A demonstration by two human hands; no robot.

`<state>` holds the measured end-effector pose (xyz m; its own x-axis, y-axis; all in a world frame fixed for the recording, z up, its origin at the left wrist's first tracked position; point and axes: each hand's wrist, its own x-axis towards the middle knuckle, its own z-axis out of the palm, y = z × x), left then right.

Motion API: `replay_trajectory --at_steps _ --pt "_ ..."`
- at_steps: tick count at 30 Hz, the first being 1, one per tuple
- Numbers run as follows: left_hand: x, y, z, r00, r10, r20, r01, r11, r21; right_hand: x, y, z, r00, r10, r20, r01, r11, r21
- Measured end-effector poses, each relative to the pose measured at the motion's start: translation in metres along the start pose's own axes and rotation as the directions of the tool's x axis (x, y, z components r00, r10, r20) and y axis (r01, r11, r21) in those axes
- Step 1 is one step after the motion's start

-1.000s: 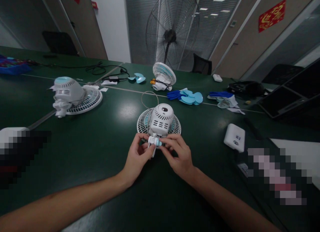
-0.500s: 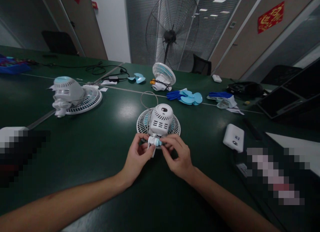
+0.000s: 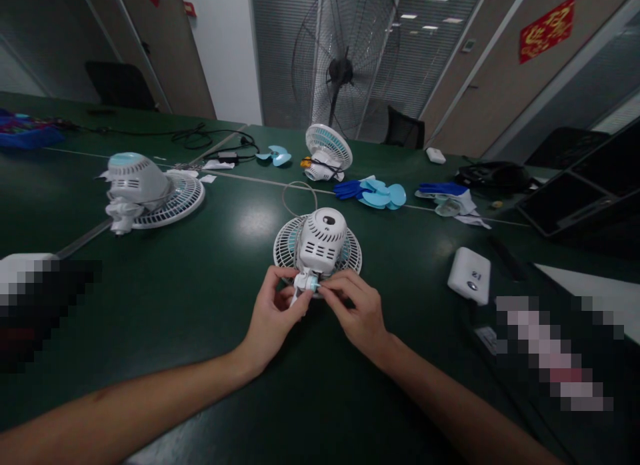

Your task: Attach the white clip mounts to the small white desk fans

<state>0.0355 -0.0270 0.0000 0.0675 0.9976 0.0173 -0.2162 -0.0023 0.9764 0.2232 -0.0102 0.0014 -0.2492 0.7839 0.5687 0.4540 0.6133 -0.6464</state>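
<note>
A small white fan lies face down on its round grille, its vented motor housing upward. At its near end is a white joint piece with a light-blue knob on the right side. My left hand is closed around the joint piece, thumb below and index finger above. From the right, my right hand pinches at the knob's outer end with thumb and fingertips. Those fingertips partly hide what they grip.
Another white fan lies at left, and a third stands farther back. Light-blue fan blades rest by blue gloves; another blade set sits behind. A white box is at right on the green table.
My right thumb and fingertips have come closer together at the knob's end. The white lever under the joint has tilted left. The fan body stays in place.
</note>
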Motion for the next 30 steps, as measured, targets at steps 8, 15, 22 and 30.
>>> replay_trajectory --at_steps 8,15,22,30 --pt "-0.0002 -0.0036 -0.0011 1.000 0.021 0.009 -0.021 1.000 -0.001 -0.0030 -0.0024 0.0003 0.994 -0.109 -0.020 0.109 0.994 -0.007" --pt "-0.0002 -0.0026 -0.0020 1.000 0.007 0.022 -0.008 1.000 0.010 -0.0017 0.0001 0.0006 0.998 -0.059 -0.006 0.059 0.998 0.028" --pt "-0.0002 -0.0008 -0.0009 1.000 0.004 -0.001 -0.004 1.000 0.018 -0.0038 0.0029 0.0025 0.996 -0.083 -0.007 0.084 0.995 0.052" --pt "0.0006 -0.0022 -0.0022 1.000 -0.006 -0.008 0.006 1.000 0.008 -0.0032 0.0024 0.0025 0.996 -0.091 -0.021 0.093 0.993 0.068"
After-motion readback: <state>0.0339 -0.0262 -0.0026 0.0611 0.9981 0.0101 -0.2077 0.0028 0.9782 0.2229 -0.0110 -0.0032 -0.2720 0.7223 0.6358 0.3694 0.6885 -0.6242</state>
